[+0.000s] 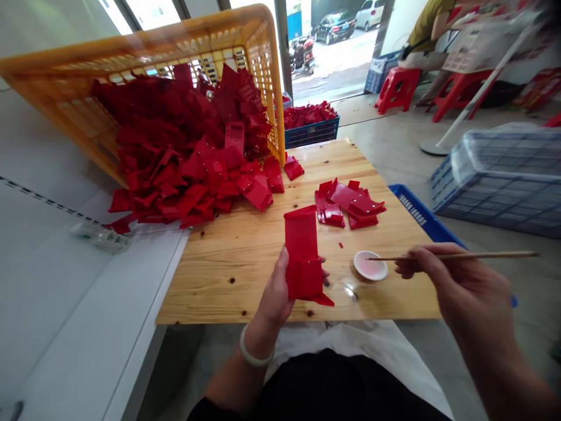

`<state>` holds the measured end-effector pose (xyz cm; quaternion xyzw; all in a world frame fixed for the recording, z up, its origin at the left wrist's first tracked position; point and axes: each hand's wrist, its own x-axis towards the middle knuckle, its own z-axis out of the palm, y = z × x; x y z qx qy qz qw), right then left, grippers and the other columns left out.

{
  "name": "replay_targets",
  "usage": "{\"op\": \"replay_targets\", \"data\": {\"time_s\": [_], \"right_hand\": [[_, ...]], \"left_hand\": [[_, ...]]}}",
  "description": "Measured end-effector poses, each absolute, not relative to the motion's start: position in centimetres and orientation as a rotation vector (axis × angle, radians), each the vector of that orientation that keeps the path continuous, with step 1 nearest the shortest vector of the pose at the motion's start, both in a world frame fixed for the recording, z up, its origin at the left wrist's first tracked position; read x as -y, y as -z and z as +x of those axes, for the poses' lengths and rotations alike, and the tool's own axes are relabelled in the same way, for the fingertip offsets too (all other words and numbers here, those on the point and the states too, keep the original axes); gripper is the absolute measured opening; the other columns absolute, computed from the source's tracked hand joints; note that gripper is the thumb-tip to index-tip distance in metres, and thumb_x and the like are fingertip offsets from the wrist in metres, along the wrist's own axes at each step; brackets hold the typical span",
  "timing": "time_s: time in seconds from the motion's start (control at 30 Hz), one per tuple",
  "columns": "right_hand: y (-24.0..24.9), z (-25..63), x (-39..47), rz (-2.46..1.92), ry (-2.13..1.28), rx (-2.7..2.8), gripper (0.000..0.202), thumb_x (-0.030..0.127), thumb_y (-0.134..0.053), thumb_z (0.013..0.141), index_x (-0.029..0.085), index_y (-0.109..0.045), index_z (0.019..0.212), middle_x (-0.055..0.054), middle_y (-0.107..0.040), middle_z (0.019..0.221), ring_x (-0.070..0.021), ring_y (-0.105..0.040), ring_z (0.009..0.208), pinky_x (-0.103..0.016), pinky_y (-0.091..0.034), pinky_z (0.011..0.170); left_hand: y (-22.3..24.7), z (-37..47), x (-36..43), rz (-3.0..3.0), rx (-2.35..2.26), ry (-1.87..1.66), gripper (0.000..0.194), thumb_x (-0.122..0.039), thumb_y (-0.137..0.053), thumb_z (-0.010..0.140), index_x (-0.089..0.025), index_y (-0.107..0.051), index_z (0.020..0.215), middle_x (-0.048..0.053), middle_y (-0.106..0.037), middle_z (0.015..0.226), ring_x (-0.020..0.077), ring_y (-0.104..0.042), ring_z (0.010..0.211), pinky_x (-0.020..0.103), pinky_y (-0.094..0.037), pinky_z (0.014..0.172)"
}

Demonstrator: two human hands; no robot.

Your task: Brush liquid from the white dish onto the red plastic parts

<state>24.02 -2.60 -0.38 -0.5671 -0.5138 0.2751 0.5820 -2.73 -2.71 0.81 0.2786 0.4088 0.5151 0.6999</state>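
Far left, an orange crate [277, 99] lies tipped on its side, mouth toward the worker; likely set so that its heap of red pieces [184, 158] slides out within reach, spilling onto the white counter [87, 316] and wooden table [219, 251]. Centre: left hand [276, 286] grips one red piece [302, 248] above the table's near edge, thumb side along its left edge, fingertips showing past its right; the piece stands near upright, broad face to the worker, presumably for a clear view. Just beyond and right, a small cluster of red pieces [350, 204] lies loosely overlapped, apart from the heap, perhaps to keep the two lots distinct. Right of the held piece, a white dish [377, 276] with pinkish contents sits close to the right hand [468, 286], which pinches a thin stick [491, 255] between thumb and fingers, level, pen-like, probably for fine control. Tip over the dish; contact unclear.
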Motion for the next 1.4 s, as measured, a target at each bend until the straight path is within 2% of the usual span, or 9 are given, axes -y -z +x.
{"op": "replay_targets", "data": {"time_s": [0.1,0.2,0.4,0.67,0.9,1.03,1.13,1.3,1.4], "right_hand": [[-2.4,21.4,4.0,-1.175,-0.625,1.195,0.013,0.038,-0.078,0.101,0.026,-0.078,0.103,-0.001,-0.078,0.084,-0.0205,-0.076,0.071,-0.035,-0.066,0.074],[-3.9,19.4,4.6,-1.030,-0.598,1.331,0.006,0.028,-0.075,0.103,0.027,-0.079,0.107,0.000,-0.078,0.085,-0.0190,-0.077,0.071,-0.032,-0.067,0.069],[-4.2,18.3,4.0,-0.934,-0.529,1.588,0.011,0.024,-0.070,0.105,0.030,-0.076,0.112,-0.001,-0.081,0.097,-0.0189,-0.078,0.073,-0.031,-0.066,0.068],[-3.2,18.1,4.1,-0.871,-0.423,1.750,0.025,0.014,-0.068,0.104,0.029,-0.073,0.123,-0.002,-0.081,0.105,-0.0201,-0.079,0.089,-0.032,-0.064,0.080],[-3.4,17.8,4.0,-0.954,-0.509,1.620,0.015,0.020,-0.070,0.105,0.030,-0.076,0.115,-0.002,-0.080,0.103,-0.0194,-0.078,0.082,-0.032,-0.064,0.077],[-3.8,17.7,3.4,-0.986,-0.657,1.446,0.008,0.028,-0.069,0.107,0.029,-0.076,0.107,-0.001,-0.079,0.092,-0.0182,-0.077,0.074,-0.030,-0.065,0.071],[-3.4,17.7,3.0,-0.947,-0.796,1.325,0.008,0.031,-0.068,0.108,0.029,-0.076,0.109,-0.001,-0.080,0.093,-0.0191,-0.078,0.075,-0.031,-0.067,0.072],[-2.6,17.7,2.7,-0.878,-0.949,1.241,0.009,0.034,-0.070,0.107,0.029,-0.078,0.109,-0.001,-0.079,0.099,-0.0189,-0.080,0.082,-0.029,-0.067,0.078],[-2.6,17.8,2.7,-0.869,-0.959,1.242,0.009,0.034,-0.071,0.107,0.029,-0.078,0.108,-0.002,-0.079,0.100,-0.0183,-0.079,0.082,-0.028,-0.067,0.078]], "left_hand": [[-0.7,-2.0,3.3,0.651,-0.958,-1.172,0.087,-0.086,-0.069,0.084,-0.014,-0.071,0.132,0.018,-0.082,0.114,0.0295,-0.080,0.087,0.039,-0.066,0.077],[-0.4,-1.5,3.7,0.683,-0.977,-1.197,0.090,-0.084,-0.067,0.088,-0.016,-0.063,0.147,0.016,-0.082,0.113,0.0278,-0.080,0.086,0.037,-0.065,0.077],[-0.5,-1.5,4.1,0.762,-1.027,-1.185,0.079,-0.081,-0.063,0.092,-0.014,-0.070,0.134,0.017,-0.081,0.117,0.0289,-0.080,0.092,0.036,-0.065,0.080],[-0.5,-1.6,4.2,0.809,-1.009,-1.204,0.080,-0.080,-0.063,0.093,-0.019,-0.065,0.143,0.015,-0.080,0.119,0.0289,-0.081,0.092,0.038,-0.066,0.083],[-0.5,-1.7,4.2,0.795,-1.018,-1.199,0.077,-0.078,-0.062,0.095,-0.016,-0.066,0.140,0.014,-0.082,0.110,0.0282,-0.080,0.091,0.036,-0.065,0.080],[-0.7,-2.0,3.9,0.686,-0.892,-1.132,0.078,-0.082,-0.060,0.093,-0.012,-0.076,0.122,0.018,-0.082,0.108,0.0286,-0.079,0.084,0.037,-0.064,0.077],[-0.9,-2.3,3.4,0.603,-0.723,-1.014,0.080,-0.082,-0.057,0.092,-0.008,-0.080,0.110,0.021,-0.082,0.108,0.0286,-0.079,0.081,0.038,-0.064,0.078],[-0.3,-2.6,2.8,0.551,-0.555,-0.952,0.080,-0.077,-0.050,0.097,-0.006,-0.078,0.117,0.024,-0.079,0.114,0.0298,-0.078,0.086,0.041,-0.063,0.083],[0.1,-2.6,2.7,0.555,-0.514,-0.947,0.081,-0.075,-0.042,0.101,-0.004,-0.078,0.116,0.025,-0.079,0.115,0.0293,-0.078,0.084,0.039,-0.063,0.081]]}}
